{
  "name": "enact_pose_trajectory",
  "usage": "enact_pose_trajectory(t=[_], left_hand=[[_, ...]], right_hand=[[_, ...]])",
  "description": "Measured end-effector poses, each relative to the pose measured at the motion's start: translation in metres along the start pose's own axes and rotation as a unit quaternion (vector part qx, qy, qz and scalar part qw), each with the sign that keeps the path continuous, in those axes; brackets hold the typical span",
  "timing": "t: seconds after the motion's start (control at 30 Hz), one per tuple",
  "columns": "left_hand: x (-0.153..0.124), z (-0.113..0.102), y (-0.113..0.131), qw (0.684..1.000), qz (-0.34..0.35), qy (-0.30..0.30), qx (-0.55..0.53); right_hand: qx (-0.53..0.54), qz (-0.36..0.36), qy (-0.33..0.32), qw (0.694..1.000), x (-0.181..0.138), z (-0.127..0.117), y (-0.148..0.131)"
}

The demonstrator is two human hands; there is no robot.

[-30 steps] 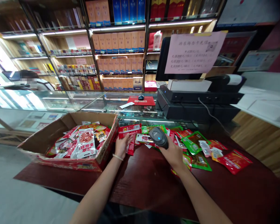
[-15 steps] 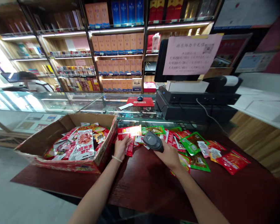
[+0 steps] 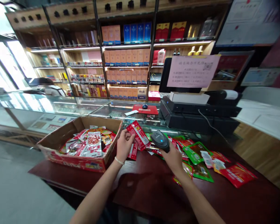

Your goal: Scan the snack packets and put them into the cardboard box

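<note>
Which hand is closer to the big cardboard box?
Left. The left hand, holding a red packet, is just beside the cardboard box; the right hand, holding the scanner, is farther right.

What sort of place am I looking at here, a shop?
Most likely a small shop's checkout. Lit shelves of boxed goods line the back, a cash register stands ahead, and the right hand holds a barcode scanner by the red snack packet in the left hand.
</note>
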State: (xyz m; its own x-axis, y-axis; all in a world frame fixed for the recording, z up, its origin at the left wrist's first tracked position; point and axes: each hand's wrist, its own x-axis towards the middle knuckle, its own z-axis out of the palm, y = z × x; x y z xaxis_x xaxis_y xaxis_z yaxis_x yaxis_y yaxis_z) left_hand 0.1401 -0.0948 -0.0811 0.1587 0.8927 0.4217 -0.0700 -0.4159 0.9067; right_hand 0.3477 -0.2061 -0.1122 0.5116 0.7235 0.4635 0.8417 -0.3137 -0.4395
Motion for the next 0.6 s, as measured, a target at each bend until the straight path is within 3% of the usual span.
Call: enact_pose_trajectory(t=[0.1,0.17,0.27,0.37,0.47,0.6], left_hand=[[0.011,-0.044,0.041,0.981,0.078,0.037,0.172],[0.022,-0.082,0.058,0.961,0.09,0.063,0.254],[0.039,-0.142,0.062,0.923,0.041,0.083,0.374],[0.046,-0.189,0.048,0.886,-0.038,0.072,0.456],[0.039,-0.207,0.035,0.868,-0.057,0.043,0.491],[0.026,-0.189,0.036,0.882,-0.002,0.015,0.471]], right_hand=[[0.007,-0.021,0.001,1.0,0.003,-0.002,-0.017],[0.011,-0.038,-0.002,0.999,0.004,-0.002,-0.031],[0.02,-0.058,-0.018,0.998,0.002,0.003,-0.05],[0.02,-0.07,-0.04,0.997,0.001,0.01,-0.064],[0.015,-0.083,-0.05,0.995,0.0,0.016,-0.072],[0.007,-0.093,-0.055,0.994,0.0,0.019,-0.073]])
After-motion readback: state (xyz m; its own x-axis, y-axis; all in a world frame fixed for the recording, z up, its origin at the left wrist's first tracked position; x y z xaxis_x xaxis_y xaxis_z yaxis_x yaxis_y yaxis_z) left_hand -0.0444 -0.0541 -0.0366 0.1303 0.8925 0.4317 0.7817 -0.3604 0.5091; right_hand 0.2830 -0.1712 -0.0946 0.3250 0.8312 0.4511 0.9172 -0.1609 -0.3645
